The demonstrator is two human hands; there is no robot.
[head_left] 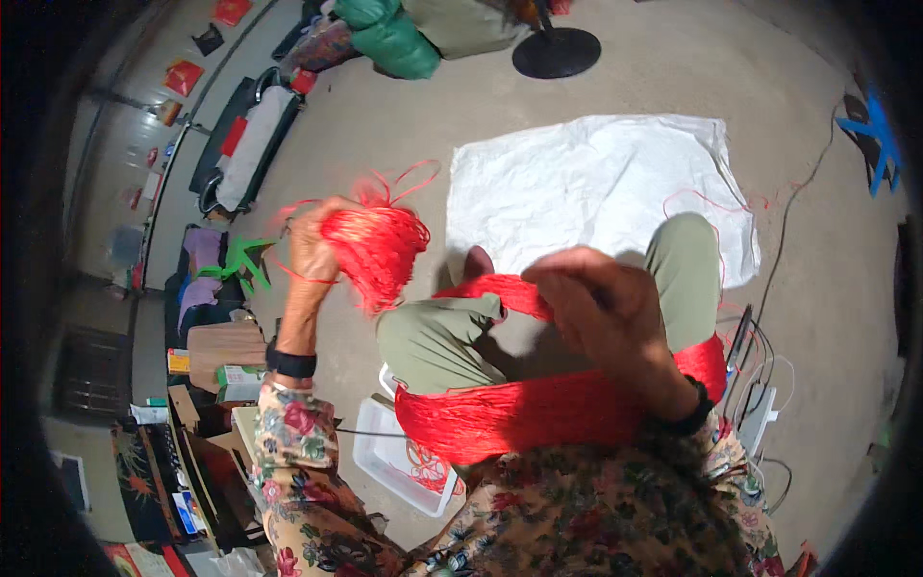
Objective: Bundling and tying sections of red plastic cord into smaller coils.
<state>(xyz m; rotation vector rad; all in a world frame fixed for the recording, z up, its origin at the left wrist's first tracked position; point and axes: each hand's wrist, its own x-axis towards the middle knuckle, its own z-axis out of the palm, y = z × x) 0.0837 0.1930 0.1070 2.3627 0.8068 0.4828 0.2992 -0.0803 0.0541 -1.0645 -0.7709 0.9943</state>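
My left hand (312, 240) is raised at the left, closed around a bunch of red cord (380, 255) with loose loops sticking out at its top. A large skein of red cord (519, 413) is looped around both my bent knees, its near side lying across my lap. Above the skein's far side hovers my right hand (615, 308), fingers curled together. Whatever its fingertips hold, if anything, is too blurred and shadowed to make out. A thin red strand (707, 200) curves over the white sheet beside my right knee.
A white sheet (596, 183) lies on the floor ahead. By my left knee sits a white plastic tray (380, 447) with red cord scraps. Cables and a white power strip (760, 418) are at the right, a round black base (556, 53) stands far ahead, and boxes (226, 351) line the left.
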